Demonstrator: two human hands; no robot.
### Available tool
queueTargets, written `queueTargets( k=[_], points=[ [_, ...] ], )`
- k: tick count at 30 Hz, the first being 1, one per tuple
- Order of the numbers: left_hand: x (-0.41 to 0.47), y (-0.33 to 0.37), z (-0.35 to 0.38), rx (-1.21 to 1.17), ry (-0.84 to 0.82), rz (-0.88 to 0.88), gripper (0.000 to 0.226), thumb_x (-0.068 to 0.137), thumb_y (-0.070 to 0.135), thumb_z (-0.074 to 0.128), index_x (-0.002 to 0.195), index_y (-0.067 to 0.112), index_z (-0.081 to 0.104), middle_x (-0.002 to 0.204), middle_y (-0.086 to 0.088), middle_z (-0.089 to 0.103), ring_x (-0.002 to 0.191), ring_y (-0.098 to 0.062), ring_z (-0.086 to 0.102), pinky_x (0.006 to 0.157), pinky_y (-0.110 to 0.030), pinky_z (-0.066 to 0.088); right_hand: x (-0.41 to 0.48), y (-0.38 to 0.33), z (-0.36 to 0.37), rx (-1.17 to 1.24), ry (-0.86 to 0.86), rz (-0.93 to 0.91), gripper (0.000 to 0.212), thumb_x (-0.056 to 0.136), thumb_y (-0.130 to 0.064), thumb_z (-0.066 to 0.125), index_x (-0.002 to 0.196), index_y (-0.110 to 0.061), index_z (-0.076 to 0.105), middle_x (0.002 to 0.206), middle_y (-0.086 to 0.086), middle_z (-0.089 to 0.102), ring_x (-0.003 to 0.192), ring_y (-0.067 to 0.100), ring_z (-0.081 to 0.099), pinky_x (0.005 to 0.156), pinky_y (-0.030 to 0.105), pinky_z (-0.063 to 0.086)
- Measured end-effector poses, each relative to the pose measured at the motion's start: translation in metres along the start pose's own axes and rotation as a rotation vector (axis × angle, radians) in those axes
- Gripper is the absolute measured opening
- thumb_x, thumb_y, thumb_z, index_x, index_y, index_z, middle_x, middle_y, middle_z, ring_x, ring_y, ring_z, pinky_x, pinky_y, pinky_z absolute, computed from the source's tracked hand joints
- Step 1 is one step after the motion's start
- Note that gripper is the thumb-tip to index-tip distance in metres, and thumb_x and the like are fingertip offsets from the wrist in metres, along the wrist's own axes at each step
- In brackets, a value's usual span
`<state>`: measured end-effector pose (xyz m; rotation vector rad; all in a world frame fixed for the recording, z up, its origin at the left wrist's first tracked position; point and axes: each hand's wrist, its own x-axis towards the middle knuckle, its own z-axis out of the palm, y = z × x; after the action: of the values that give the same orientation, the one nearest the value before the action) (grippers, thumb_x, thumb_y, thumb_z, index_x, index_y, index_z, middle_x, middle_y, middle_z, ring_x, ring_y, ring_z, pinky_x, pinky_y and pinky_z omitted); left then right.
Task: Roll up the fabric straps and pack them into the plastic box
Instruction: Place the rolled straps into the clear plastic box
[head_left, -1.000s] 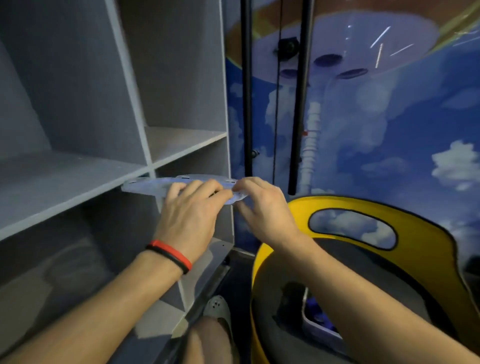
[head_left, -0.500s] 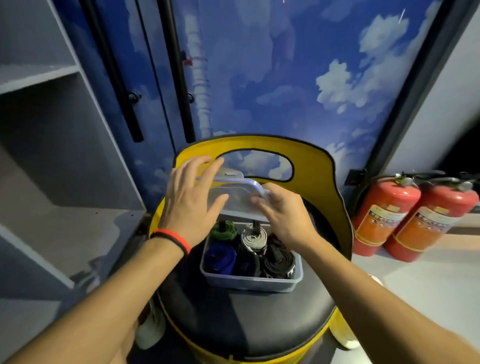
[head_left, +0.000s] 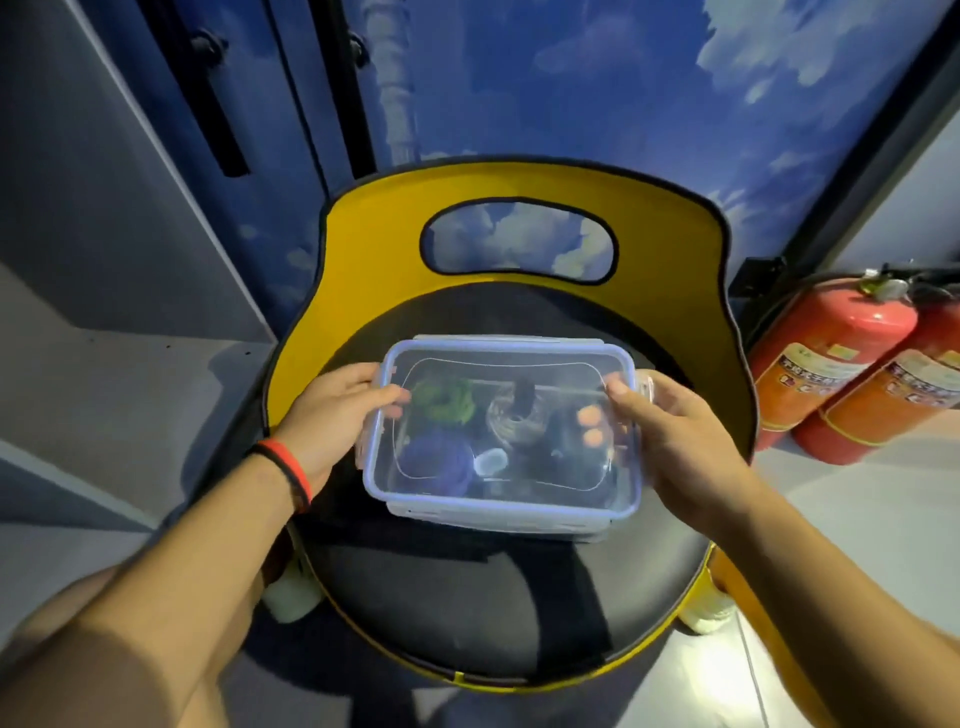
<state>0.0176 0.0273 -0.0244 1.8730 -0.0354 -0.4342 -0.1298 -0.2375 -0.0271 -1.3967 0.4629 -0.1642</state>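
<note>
A clear plastic lid (head_left: 501, 499) with a pale blue rim hovers flat over the plastic box (head_left: 498, 527) on the black seat of a yellow chair. My left hand (head_left: 332, 415) grips the lid's left edge, thumb on top. At the right edge my right hand (head_left: 675, 431) grips it, with fingertips showing through from underneath. Through the lid I see rolled straps: a green roll (head_left: 447, 402), a purple roll (head_left: 434, 460), a grey-white roll (head_left: 517, 421) and dark ones to the right.
The yellow chair back (head_left: 374, 249) with a cut-out handle rises behind the box. Grey shelving (head_left: 104, 374) stands on the left. Two red fire extinguishers (head_left: 831, 358) lean at the right by the wall. A sky-painted wall is behind.
Both hands took the lid from the grey shelf, carried it right and down, and now hold it level over the box, covering the rolled straps.
</note>
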Motion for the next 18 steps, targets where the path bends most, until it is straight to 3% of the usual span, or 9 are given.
queueTargets(
  k=[3, 5, 8, 13, 18],
  points=[
    [-0.004, -0.010, -0.010, -0.003, 0.047, -0.050, 0.022, 0.092, 0.002, 0.061, 0.105, 0.017, 0.071, 0.102, -0.006, 0.073, 0.089, -0.021, 0.068, 0.088, -0.042, 0.053, -0.015, 0.003, 0.014, -0.112, -0.071, -0.072, 0.031, 0.103, -0.028, 0.056, 0.117, -0.001, 0.057, 0.094, 0.016, 0.076, 0.077, 0.027, 0.072, 0.064, 0.030, 0.054],
    [-0.004, -0.015, -0.014, -0.020, 0.081, -0.077, 0.028, 0.088, -0.006, 0.056, 0.100, 0.015, 0.071, 0.099, -0.006, 0.071, 0.091, -0.024, 0.066, 0.091, -0.044, 0.053, -0.023, 0.004, 0.022, -0.172, -0.112, -0.141, 0.020, 0.104, -0.021, 0.055, 0.113, -0.003, 0.057, 0.090, 0.016, 0.076, 0.075, 0.027, 0.072, 0.061, 0.029, 0.055],
    [-0.009, -0.014, -0.015, -0.075, 0.081, -0.067, 0.031, 0.088, -0.011, 0.052, 0.097, 0.013, 0.069, 0.089, -0.006, 0.068, 0.087, -0.022, 0.065, 0.083, -0.036, 0.053, -0.026, 0.002, 0.025, -0.223, -0.143, -0.242, 0.013, 0.104, -0.015, 0.054, 0.111, -0.004, 0.058, 0.089, 0.015, 0.075, 0.077, 0.031, 0.073, 0.062, 0.033, 0.055],
    [-0.007, -0.007, -0.010, -0.153, 0.059, 0.047, 0.028, 0.091, -0.007, 0.059, 0.106, 0.015, 0.069, 0.096, -0.003, 0.073, 0.088, -0.012, 0.070, 0.080, -0.026, 0.056, -0.021, 0.001, 0.015, -0.191, -0.066, -0.286, 0.014, 0.103, -0.018, 0.055, 0.107, -0.005, 0.058, 0.089, 0.016, 0.075, 0.077, 0.034, 0.072, 0.061, 0.034, 0.054],
    [0.005, -0.014, -0.001, -0.143, 0.053, 0.063, 0.013, 0.096, 0.013, 0.065, 0.105, 0.022, 0.068, 0.106, -0.006, 0.074, 0.100, -0.019, 0.071, 0.090, -0.035, 0.056, -0.014, 0.012, 0.002, -0.128, 0.019, -0.178, 0.026, 0.104, -0.026, 0.054, 0.113, -0.002, 0.056, 0.094, 0.014, 0.076, 0.080, 0.029, 0.072, 0.071, 0.039, 0.056]
  ],
)
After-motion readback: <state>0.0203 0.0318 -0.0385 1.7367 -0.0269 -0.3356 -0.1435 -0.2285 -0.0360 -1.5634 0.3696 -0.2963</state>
